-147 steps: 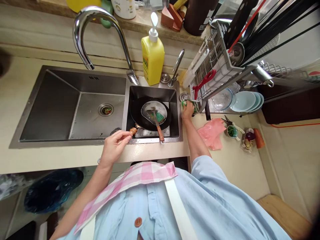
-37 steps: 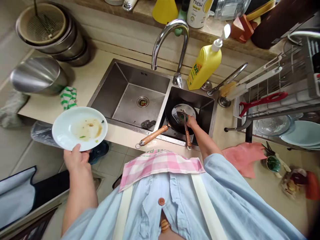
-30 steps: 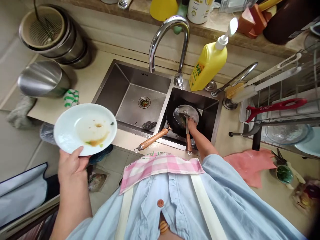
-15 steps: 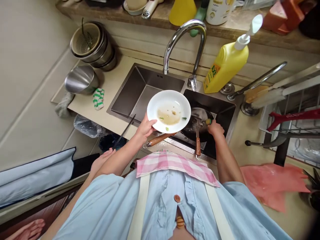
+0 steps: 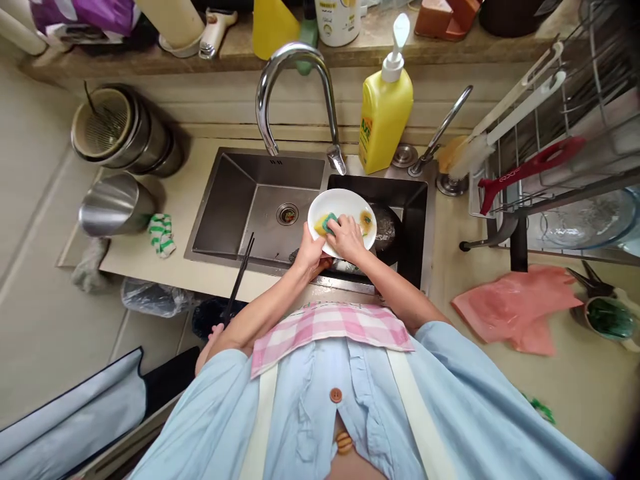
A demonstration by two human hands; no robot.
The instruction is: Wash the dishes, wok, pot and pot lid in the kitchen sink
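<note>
White plate (image 5: 350, 203) held over steel double sink (image 5: 203, 207). Left hand (image 5: 313, 252) grips its near rim; right hand (image 5: 349, 240), nearer the plate's centre, has fingers closed on green-yellow sponge (image 5: 326, 225), pressing it onto the plate.

view: head-worn camera | facing: forward and down | range: close above kitchen sink (image 5: 225, 200) and hands (image 5: 347, 239)

Right hand (image 5: 347, 240) on sponge (image 5: 327, 223), left hand (image 5: 310, 252) holding plate (image 5: 343, 201)
</note>
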